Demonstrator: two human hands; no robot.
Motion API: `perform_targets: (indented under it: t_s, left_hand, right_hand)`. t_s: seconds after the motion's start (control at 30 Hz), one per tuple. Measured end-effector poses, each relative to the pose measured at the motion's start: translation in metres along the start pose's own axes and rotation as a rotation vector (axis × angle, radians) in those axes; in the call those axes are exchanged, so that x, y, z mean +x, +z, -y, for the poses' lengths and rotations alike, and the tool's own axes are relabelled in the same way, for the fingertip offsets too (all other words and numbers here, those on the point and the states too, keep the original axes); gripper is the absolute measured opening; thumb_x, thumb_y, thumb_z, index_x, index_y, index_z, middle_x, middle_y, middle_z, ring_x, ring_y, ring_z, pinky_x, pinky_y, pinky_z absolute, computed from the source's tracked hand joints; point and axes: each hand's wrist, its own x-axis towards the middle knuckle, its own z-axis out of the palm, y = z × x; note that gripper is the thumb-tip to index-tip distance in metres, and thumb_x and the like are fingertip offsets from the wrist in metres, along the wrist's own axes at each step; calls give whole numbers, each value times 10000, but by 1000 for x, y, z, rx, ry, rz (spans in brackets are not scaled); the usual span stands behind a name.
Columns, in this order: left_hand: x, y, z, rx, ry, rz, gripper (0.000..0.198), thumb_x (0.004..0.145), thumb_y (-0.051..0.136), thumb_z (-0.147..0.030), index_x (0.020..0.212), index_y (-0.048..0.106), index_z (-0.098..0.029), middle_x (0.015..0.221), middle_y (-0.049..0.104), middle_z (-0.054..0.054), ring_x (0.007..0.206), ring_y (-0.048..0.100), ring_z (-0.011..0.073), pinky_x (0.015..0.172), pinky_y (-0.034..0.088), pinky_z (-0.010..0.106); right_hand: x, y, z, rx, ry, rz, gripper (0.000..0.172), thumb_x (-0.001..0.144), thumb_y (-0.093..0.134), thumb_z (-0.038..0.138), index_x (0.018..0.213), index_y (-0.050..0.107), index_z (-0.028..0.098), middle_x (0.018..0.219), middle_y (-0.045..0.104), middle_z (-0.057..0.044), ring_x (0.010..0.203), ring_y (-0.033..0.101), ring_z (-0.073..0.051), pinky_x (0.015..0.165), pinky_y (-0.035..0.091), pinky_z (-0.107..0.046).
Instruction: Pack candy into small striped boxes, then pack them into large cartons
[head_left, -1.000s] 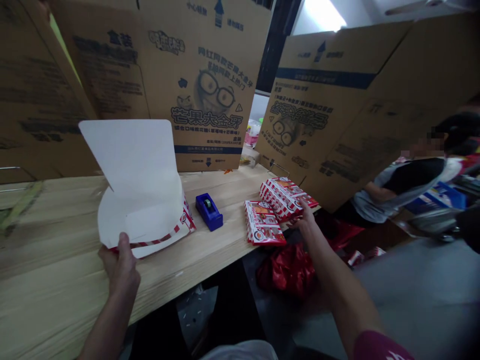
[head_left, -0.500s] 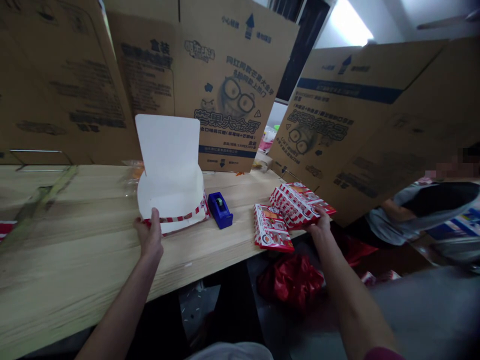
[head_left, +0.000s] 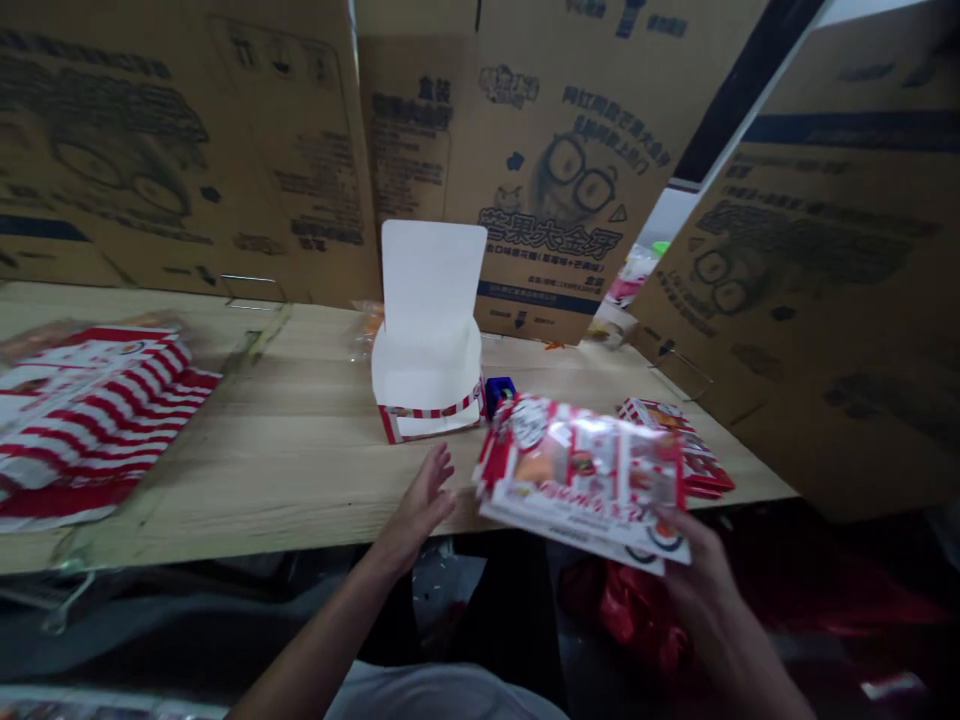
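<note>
Single head-worn camera, facing forward and down across wooden table (head_left: 247,480) toward upright cardboard sheets (head_left: 570,130); left hand (head_left: 416,505) and right hand (head_left: 701,570) close, bottom of frame.

Open carton (head_left: 429,330) mid-table (head_left: 285,490), cardboard sheets (head_left: 555,170) standing behind.
Tape dispenser (head_left: 499,396) just right of it; flat wrappers (head_left: 82,420) far left, packets (head_left: 675,440) right.
</note>
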Motion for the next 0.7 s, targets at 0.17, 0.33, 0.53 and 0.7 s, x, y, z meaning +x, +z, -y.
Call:
perform_targets:
  t_s: [0.17, 0.33, 0.53, 0.7]
  left_hand:
    - [-15, -15, -20, -8, -18, 20, 995, 612, 832, -431, 1441, 326, -214, 1362, 544, 157, 1230, 529, 355, 1022, 443, 476]
    - [-23, -63, -32, 344, 232, -185, 1228, 495, 896, -283, 1499, 190, -239, 1423, 463, 144, 1324, 428, 346, 1121, 330, 482]
    - [-22, -99, -7, 384, 203, -57, 1330, 514, 893, -359, 1516, 24, -256, 1521, 300, 176, 1395, 300, 370, 1146, 248, 522]
    - [-18, -102, 14, 398, 198, -105, 1195, 592, 836, -463, 1508, 100, -246, 1455, 394, 169, 1355, 358, 381, 1134, 240, 569]
  right_hand:
    - [-14, 83, -24, -169, 40, 395, 614, 599, 756, 262, 1197, 616, 270, 988, 737, -62, 890, 705, -336, 708, 593, -467]
    - [14, 121, -33, -362, -270, 782, 903, 560, 846, 252, 1372, 450, 273, 1357, 558, -85, 1236, 534, -313, 998, 467, -495]
    - [42, 134, -75, -497, -197, 970, 978, 529, 888, 359, 1382, 431, 219, 1378, 525, -143, 1277, 486, -326, 1051, 398, -532]
    - [54, 131, -92, -540, -245, 950, 881, 560, 869, 445, 1318, 498, 192, 1276, 594, -167, 1274, 478, -364, 1054, 371, -579]
